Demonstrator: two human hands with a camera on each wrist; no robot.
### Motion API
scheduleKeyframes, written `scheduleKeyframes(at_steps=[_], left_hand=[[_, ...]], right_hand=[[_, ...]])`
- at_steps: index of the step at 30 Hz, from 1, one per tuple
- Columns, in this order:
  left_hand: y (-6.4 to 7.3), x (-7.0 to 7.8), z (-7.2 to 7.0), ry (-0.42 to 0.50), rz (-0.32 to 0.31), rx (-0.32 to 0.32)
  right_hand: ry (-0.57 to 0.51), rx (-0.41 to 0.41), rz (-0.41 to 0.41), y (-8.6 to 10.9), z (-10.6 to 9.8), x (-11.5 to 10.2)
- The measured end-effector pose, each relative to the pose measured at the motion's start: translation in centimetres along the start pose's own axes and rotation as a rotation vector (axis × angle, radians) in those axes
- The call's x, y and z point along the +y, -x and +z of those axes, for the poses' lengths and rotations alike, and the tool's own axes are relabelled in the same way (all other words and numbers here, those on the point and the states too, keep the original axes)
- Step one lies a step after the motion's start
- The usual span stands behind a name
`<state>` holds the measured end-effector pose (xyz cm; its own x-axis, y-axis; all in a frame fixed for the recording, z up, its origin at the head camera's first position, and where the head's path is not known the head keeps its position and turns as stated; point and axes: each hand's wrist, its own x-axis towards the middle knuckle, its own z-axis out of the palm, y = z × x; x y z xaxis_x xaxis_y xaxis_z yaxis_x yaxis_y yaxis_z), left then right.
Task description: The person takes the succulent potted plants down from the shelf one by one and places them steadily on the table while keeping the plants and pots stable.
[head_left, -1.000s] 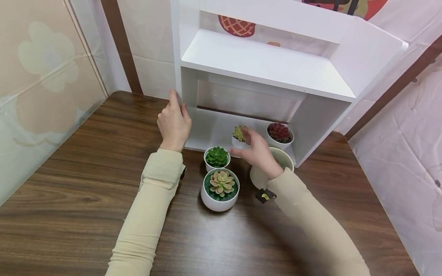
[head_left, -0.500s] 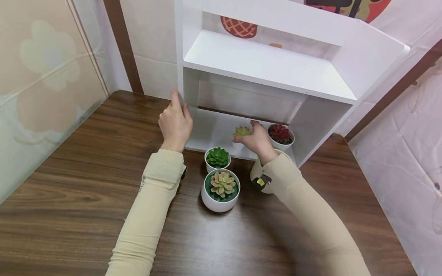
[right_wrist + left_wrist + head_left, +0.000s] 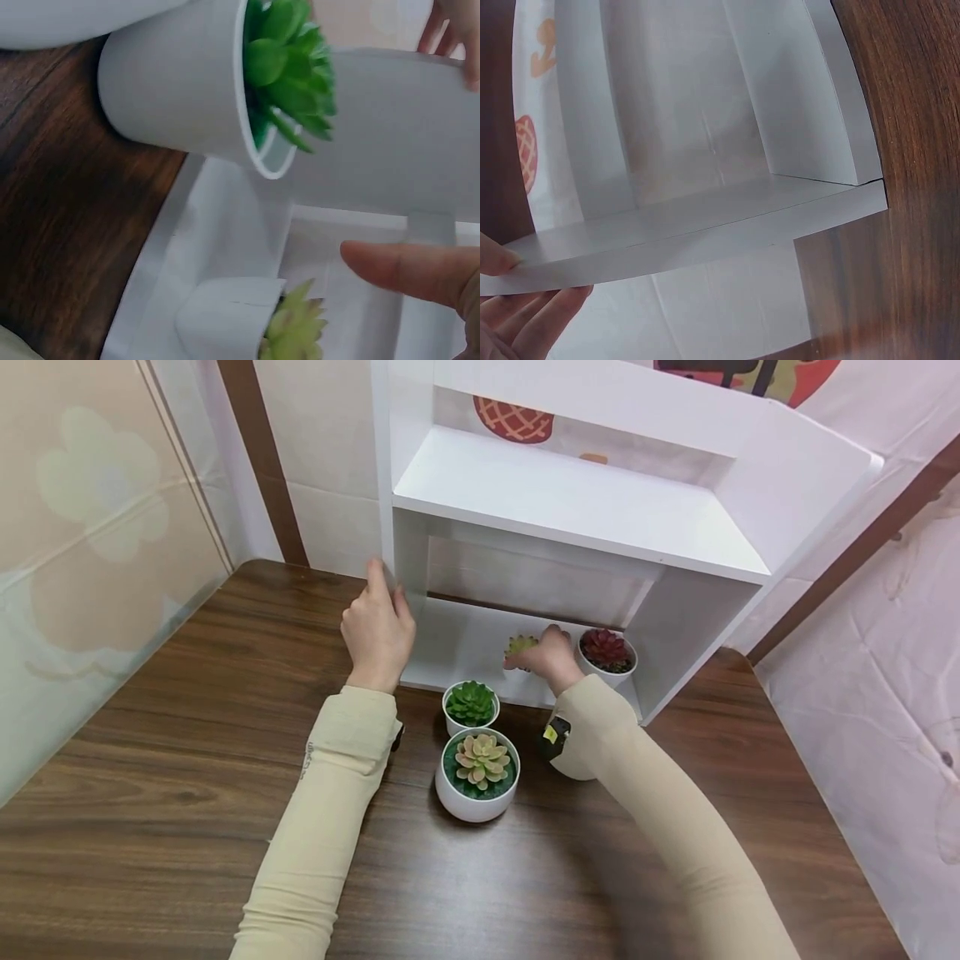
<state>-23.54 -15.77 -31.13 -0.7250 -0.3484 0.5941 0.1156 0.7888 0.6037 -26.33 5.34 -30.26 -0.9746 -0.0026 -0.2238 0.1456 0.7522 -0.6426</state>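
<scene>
My left hand [image 3: 377, 631] grips the left side panel [image 3: 705, 251] of a white shelf unit [image 3: 577, 497], thumb inside and fingers outside. Over the lower shelf, my right hand [image 3: 551, 658] is at a small white pot [image 3: 225, 315] with a yellow-green succulent [image 3: 520, 645]. Its thumb [image 3: 405, 270] is extended and apart from that plant in the right wrist view; the other fingers are mostly hidden. To the right of this hand stands a dark red succulent [image 3: 606, 647] in a white pot, also on the lower shelf.
A green succulent [image 3: 470, 702] in a white pot stands before the shelf, right behind a wider white bowl pot [image 3: 476, 806] with a pale succulent. A cream pot [image 3: 576, 767] is partly hidden under the right sleeve. All three stand on the brown wooden table [image 3: 187, 760].
My right hand has moved forward over the lower shelf to the yellow-green succulent, and its sleeve now covers more of the cream pot. The left hand keeps its grip on the panel.
</scene>
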Motion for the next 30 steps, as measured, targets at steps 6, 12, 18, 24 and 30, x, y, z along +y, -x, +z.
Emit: scheduleKeyframes(at_steps=[6, 12, 18, 24, 30], left_hand=[[0.1, -0.1, 0.1, 0.001, -0.003, -0.007], [0.1, 0.0, 0.0, 0.003, -0.006, -0.004], [0.1, -0.1, -0.1, 0.005, -0.004, 0.002], [0.1, -0.1, 0.0, 0.002, -0.003, 0.003], [0.0, -0.1, 0.0, -0.001, -0.003, -0.004]], right_hand=[[0.094, -0.017, 0.022, -0.8, 1.0, 0.3], [0.133, -0.02, 0.031, -1.1, 1.2, 0.7], [0.148, -0.013, 0.039, -1.3, 1.2, 0.9], [0.128, -0.006, 0.026, -1.4, 1.3, 1.1], [0.131, -0.027, 0.025, -1.4, 1.3, 1.3]])
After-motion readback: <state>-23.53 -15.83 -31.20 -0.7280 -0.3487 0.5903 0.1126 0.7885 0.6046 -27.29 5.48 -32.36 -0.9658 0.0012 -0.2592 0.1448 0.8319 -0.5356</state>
